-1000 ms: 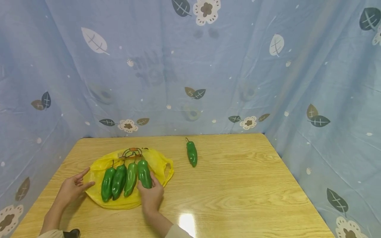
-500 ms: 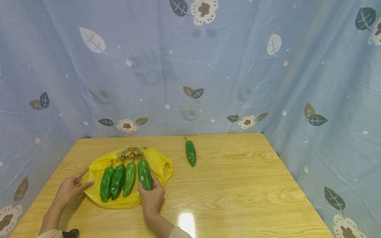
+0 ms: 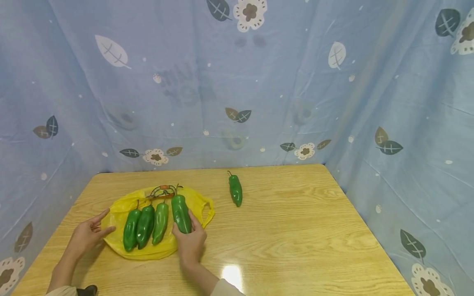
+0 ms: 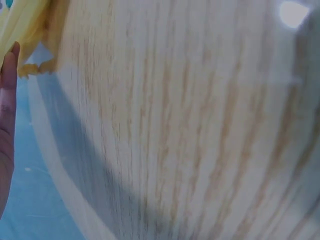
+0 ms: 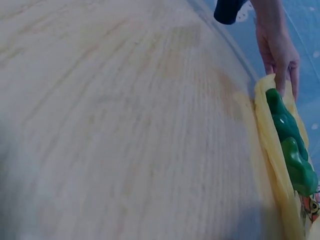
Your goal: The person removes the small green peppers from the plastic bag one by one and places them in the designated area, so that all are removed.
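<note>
My right hand (image 3: 191, 242) grips a green pepper (image 3: 181, 213) by its lower end, thumb on one side and fingers on the other, over the right part of a yellow plastic bag (image 3: 159, 253). Three more green peppers (image 3: 145, 226) lie side by side on the bag, stems pointing away from me. At the bag's left edge, my left hand (image 3: 86, 237) touches the plastic with thumb and fingers spread apart. The right wrist view shows that left hand (image 5: 281, 52) beside the bag (image 5: 272, 145) and peppers (image 5: 298, 167). The held pepper is out of that view.
Another green pepper (image 3: 235, 190) lies alone toward the back of the wooden table (image 3: 296, 230). The bag's loop handle (image 3: 210, 211) sticks out on its right. A blue patterned curtain (image 3: 207, 82) encloses the table's back and sides. A dark object (image 3: 87, 290) shows near the left sleeve.
The right hand has raised the stem end of its pepper slightly, and its stem now shows above the bag's print. The left hand has stayed in place. The whole view shifts a little left.
</note>
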Demonstrator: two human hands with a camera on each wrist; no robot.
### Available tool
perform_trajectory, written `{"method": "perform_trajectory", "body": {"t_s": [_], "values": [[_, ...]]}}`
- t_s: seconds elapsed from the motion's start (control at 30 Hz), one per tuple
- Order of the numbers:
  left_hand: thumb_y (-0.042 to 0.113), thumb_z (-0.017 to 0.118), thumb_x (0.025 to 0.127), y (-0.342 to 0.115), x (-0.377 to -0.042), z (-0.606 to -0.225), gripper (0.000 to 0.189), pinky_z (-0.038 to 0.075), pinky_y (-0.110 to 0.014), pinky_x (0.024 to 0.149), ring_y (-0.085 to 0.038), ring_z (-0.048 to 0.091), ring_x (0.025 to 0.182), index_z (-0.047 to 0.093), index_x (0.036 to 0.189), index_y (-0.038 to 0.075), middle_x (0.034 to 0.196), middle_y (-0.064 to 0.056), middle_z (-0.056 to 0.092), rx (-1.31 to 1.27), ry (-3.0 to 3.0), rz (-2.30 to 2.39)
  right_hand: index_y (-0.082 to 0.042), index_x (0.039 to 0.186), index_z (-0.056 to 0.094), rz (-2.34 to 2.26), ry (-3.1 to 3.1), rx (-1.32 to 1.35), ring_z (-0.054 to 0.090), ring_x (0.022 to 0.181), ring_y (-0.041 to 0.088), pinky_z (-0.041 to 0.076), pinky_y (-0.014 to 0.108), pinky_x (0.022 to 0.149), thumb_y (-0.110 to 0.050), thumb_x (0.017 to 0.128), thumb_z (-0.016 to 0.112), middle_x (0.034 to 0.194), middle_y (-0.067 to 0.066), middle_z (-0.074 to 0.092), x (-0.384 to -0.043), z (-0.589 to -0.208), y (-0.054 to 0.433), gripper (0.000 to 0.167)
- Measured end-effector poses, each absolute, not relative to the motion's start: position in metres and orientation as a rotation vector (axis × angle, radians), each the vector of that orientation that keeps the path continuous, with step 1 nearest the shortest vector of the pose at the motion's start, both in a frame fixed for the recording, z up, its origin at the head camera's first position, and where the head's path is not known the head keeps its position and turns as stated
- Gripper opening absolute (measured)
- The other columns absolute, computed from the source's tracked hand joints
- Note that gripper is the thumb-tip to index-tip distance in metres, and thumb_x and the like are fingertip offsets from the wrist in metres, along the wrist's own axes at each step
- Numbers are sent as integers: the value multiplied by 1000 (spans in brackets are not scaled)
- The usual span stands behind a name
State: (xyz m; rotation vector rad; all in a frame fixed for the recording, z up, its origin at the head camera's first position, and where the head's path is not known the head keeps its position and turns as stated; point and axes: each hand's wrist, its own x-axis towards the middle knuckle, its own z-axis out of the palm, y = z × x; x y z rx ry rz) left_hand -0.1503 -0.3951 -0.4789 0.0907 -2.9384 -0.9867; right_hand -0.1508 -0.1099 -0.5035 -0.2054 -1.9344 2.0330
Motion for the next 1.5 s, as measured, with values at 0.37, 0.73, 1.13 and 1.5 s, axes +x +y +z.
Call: {"method": "perform_trajectory", "body": {"t_s": [0.37, 0.73, 1.13, 1.5], "values": [[31, 64, 93, -397, -151, -480, 74, 46, -64, 84, -60, 48, 108, 28, 146, -6, 133, -45, 32, 67, -2943, -995, -9, 121, 67, 2026, -1827, -105, 65, 93, 18, 56, 28, 75, -8, 72, 82, 109, 6, 70, -167, -497, -94, 52], [34, 63, 93, -397, -151, -480, 76, 46, -63, 84, -60, 47, 110, 27, 146, -7, 135, -44, 31, 77, -2956, -1013, 0, 122, 64, 2013, -1717, -56, 65, 97, 24, 57, 30, 76, -3, 73, 80, 113, 14, 68, -185, -493, -68, 51], [34, 64, 93, -397, -149, -481, 75, 47, -63, 82, -60, 50, 106, 29, 145, -7, 132, -44, 34, 60, -2934, -989, 6, 123, 61, 1978, -1721, -73, 64, 97, 30, 58, 33, 76, 4, 74, 78, 116, 21, 65, -189, -482, -50, 52], [37, 65, 92, -399, -151, -483, 77, 48, -63, 80, -60, 50, 106, 29, 145, -7, 132, -44, 34, 55, -2930, -966, 1, 124, 62, 1977, -1712, -95, 64, 97, 23, 56, 30, 78, 0, 74, 80, 115, 14, 67, -195, -479, -33, 53]]}}
